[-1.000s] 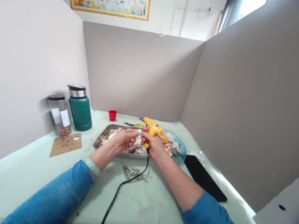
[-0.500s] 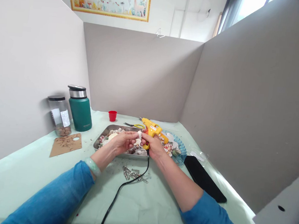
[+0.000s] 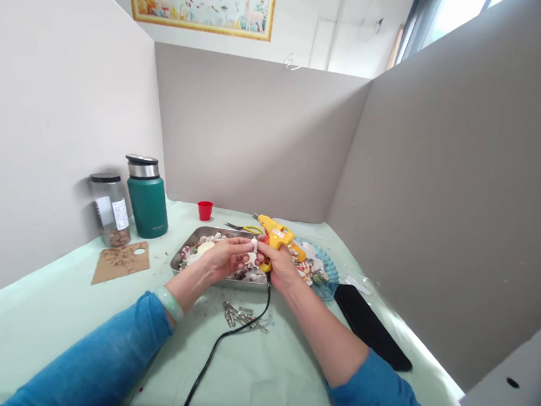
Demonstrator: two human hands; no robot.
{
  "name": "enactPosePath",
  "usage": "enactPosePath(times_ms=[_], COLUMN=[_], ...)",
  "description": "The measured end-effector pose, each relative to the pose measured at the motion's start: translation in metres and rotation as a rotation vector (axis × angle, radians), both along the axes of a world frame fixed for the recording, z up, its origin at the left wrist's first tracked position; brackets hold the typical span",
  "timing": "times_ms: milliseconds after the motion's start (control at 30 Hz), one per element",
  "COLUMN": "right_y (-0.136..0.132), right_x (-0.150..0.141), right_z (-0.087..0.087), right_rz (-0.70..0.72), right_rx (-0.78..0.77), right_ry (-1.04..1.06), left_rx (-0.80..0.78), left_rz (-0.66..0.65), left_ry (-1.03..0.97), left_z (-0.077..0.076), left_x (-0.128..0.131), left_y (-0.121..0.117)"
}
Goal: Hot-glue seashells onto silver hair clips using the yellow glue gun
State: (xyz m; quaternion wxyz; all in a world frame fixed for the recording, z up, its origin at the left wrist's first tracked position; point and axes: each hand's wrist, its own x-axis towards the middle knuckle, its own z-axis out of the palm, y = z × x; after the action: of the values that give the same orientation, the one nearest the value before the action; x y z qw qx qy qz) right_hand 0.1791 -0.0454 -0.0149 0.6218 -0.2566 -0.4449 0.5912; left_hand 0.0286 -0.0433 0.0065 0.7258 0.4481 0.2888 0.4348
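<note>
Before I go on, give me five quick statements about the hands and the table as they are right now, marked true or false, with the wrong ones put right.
1. The right hand grips the yellow glue gun. True.
2. The left hand lies flat on the table. False: the left hand is raised at the tray, its fingertips on a small white piece.
3. The black cord leads from the gun's grip toward the near edge. True.
4. The red cup stands right of the blue dish. False: it stands well to the dish's left, beyond the tray.
5. The green bottle stands beside the clear jar. True.
</note>
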Motion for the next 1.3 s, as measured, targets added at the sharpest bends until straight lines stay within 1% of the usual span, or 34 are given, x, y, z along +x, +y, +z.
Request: enactPosePath(times_ms=[267, 533, 867, 933, 1067, 1300], right_y=[-0.003, -0.006, -0.005, -0.006, -0.008, -0.011], right_x=[0.000, -0.001, -0.001, -0.002, -0.002, -0.003], right_z=[0.000, 0.001, -0.001, -0.001, 0.001, 0.005], right_rz=[0.002, -0.001, -0.025, -0.036, -0.035, -0.060], right_rx=[0.032, 0.031, 0.058, 0.062, 0.062, 0.061], right_ry=[-0.056, -0.115, -0.139, -0.142, -0.150, -0.164], left_rx=[0.030, 0.075, 0.240, 0.253, 0.208, 0.023], left_rz=[0.057, 0.069, 0.071, 0.080, 0.081, -0.031], left_ry=[0.025, 0.147, 0.232, 0.234, 0.202, -0.081], left_z=[-0.001, 0.008, 0.002, 0.002, 0.003, 0.004], left_x=[0.000, -0.005, -0.010, -0.010, -0.010, -0.013], left_y=[-0.001, -0.004, 0.001, 0.001, 0.000, 0.004])
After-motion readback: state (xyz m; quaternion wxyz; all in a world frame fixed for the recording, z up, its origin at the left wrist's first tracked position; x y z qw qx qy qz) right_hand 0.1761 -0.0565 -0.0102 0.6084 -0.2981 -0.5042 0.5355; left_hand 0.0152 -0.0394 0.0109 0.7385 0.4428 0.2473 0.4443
